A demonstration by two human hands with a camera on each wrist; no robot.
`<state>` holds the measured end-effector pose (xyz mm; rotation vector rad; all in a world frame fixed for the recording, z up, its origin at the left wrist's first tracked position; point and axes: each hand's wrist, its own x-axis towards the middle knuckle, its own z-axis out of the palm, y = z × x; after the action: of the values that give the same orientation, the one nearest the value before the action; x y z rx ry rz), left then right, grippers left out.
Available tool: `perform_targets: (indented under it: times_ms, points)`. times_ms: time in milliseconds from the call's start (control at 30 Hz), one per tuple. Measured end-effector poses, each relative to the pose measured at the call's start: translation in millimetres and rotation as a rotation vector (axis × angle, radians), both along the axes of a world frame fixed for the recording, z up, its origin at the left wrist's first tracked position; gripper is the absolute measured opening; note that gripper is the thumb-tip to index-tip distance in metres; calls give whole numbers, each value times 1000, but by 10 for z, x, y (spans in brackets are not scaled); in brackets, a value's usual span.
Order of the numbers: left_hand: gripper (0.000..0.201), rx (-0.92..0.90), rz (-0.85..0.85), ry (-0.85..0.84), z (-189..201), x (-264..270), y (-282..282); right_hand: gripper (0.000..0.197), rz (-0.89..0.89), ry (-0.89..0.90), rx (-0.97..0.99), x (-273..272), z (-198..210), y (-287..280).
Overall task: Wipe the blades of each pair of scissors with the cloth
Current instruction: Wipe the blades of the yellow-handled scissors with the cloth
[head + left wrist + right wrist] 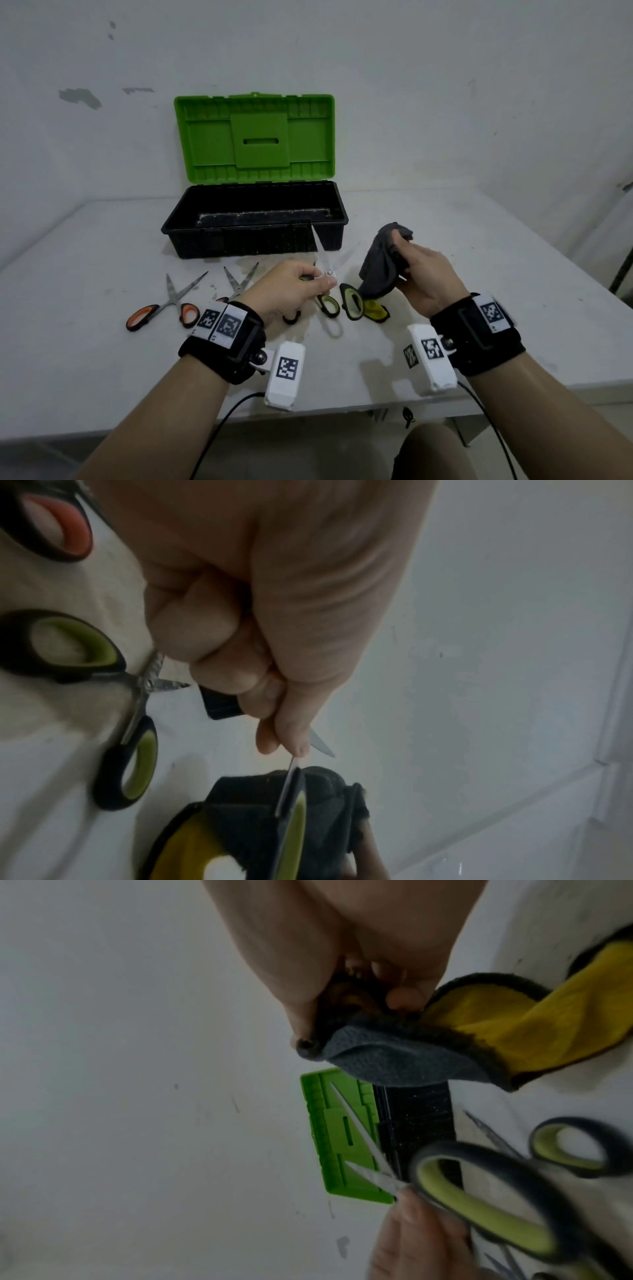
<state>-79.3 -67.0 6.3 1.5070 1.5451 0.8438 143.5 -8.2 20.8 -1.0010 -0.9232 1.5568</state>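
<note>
A: Three pairs of scissors show in the head view. Held scissors [323, 265] are up in the left hand [291, 291], fingers curled round one green-lined handle near the pivot, blades spread, tips toward the toolbox [253, 222].

B: Right hand [419, 274]?

A: Clenched on the cloth [380, 270], grey side out, yellow side hanging near the table [479, 240]. Cloth sits just right of the blades, apart from them.

B: Others?

A: Orange-handled scissors [164, 308] lie flat on the table at the left. A second pair [239, 281] is beside them, handles hidden behind the left wrist.

B: How to wipe it well?

A: My call: keep the blades apart, fold the cloth over one blade from the dull back edge, pull from pivot to tip. Never toward the edge. Repeat on the other blade, both faces. Left hand stays firm at the handle so the free blade does not swing shut on the fingers.

B: Any brand or text?

A: None readable on scissors, cloth or toolbox. Wristbands carry black-and-white square code tags only; a small mark beside one is too blurred to read.
</note>
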Motion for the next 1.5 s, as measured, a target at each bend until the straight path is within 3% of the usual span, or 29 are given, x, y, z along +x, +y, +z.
perform_targets:
  times_ms: [100,233,333,433,533,833,1033,1267,1500]
  points:
    - [32,0,16,-36,-14,-46,22,33,157,-111,55,-57,-75,-135]
    - [28,10,-1,-35,44,33,29,32,235,-209,97,-188,-113,-209]
    - [26,39,-28,-5,85,71,25,23,247,-178,68,-271,-115,-241]
    - [24,40,-50,-5,99,98,6,41,258,-129,20,-314,-140,-236]
    - [24,44,-79,38,138,115,-10,39,266,-134,6,-330,-148,-230]
    - [26,7,-48,6,38,136,39,24,181,-171,-3,-296,-123,-116]
    - [32,-5,-44,41,-72,43,38,36,-126,3,-12,59,31,235]
    - [26,185,-56,71,-89,59,207,29,156,-147,39,-178,-141,65]
    - [25,281,-47,40,-84,-133,591,33,237,-132,142,-457,-19,394]
